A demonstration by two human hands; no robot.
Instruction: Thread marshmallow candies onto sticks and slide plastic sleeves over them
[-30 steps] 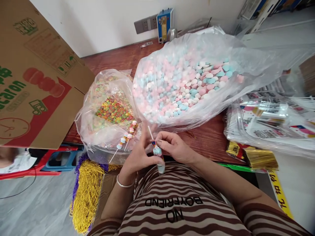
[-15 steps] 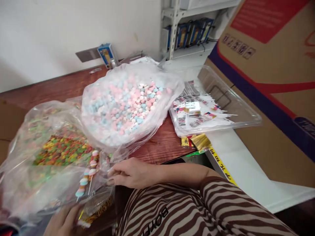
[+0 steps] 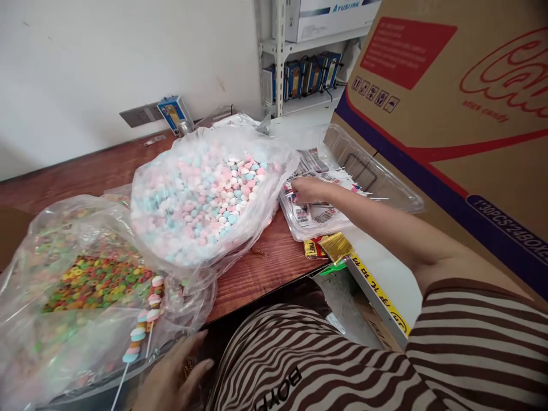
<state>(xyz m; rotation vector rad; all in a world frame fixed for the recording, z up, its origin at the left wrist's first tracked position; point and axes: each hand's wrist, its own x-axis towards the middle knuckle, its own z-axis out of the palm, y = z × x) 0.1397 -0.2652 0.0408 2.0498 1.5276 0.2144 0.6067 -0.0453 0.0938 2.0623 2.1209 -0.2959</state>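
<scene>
My right hand reaches into a clear plastic tray, its fingers curled down at the printed labels and white sticks. Whatever is between those fingertips is hidden. My left hand is low at the table's front edge, thumb and forefinger apart, beside a partly hidden gold-brown patterned thing. Left of it, two sticks threaded with candies, a nearer candy skewer and a farther candy skewer, lie on a clear bag of colourful ring candies.
A big clear bag of pink, white and blue candies takes up the table's middle. Gold twist ties lie below the tray. A large cardboard box stands at the right. White shelving is behind.
My right hand has gone from the ring candy bag's edge over to the tray on the right. My left hand has shifted right and spread its fingers. The view has turned slightly.
</scene>
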